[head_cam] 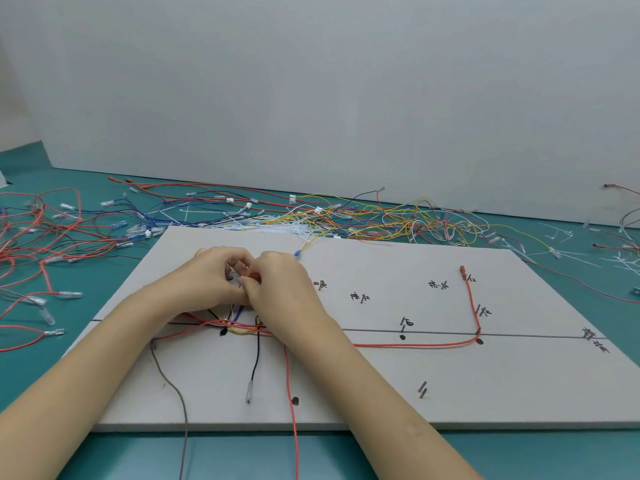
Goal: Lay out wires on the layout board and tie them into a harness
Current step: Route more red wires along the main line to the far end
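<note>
A green table (519,452) runs up to a plain white wall (311,81), and a grey layout board (381,393) lies flat on it under both forearms. Both hands meet near the board's far left part. The left hand (207,275) and the right hand (280,282) have fingers curled together, pinching a small orange wire end (254,276) between them; what else they grip I cannot tell. Just below the hands a bundle of wires (239,327) crosses a drawn black line. A red wire (415,345) runs from under the right wrist out to the right, then bends up past a peg (479,331). Beyond the hands, loose wires (363,216) lie tangled across the table
</note>
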A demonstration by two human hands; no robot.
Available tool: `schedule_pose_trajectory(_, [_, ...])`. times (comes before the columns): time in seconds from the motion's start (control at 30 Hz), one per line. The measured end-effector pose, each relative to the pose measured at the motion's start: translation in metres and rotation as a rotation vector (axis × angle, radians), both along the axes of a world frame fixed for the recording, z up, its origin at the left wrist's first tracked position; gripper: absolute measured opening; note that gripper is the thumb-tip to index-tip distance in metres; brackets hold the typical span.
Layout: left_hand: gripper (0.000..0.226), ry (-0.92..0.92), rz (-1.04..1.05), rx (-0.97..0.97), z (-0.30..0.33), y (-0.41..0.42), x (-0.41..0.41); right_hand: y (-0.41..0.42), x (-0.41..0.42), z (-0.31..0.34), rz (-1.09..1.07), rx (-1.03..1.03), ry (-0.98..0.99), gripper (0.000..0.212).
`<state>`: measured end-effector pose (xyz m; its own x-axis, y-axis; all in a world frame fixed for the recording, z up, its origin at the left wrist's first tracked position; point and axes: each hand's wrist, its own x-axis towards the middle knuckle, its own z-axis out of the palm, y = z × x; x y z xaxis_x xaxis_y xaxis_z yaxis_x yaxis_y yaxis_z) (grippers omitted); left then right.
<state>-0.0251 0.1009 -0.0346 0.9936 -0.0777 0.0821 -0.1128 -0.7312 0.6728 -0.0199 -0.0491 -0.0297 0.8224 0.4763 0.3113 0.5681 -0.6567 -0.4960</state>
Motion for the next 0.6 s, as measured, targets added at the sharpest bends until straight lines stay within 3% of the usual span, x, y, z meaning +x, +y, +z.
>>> schedule_pose_trajectory(0.13, [0.039, 0.071, -0.015, -0.100, 0.008, 0.013, -0.004, 0.003, -0.004, -0.001, 0.036, -0.155, -0.129, 0.020])
schedule_pose_trajectory(0.3, [0.053, 0.027, 0.020, -0.146, 0.010, 0.020, -0.002, 0.002, -0.015, 0.001, 0.049, -0.207, -0.201, 0.015])
schedule_pose_trajectory(0.43, [0.046, -0.030, 0.104, -0.142, 0.006, 0.015, 0.001, 0.003, -0.023, 0.005, 0.044, -0.274, -0.251, 0.017])
schedule_pose_trajectory(0.6, [0.044, -0.106, 0.045, -0.160, 0.001, 0.002, -0.002, 0.002, -0.033, 0.011, 0.080, -0.362, -0.190, 0.019])
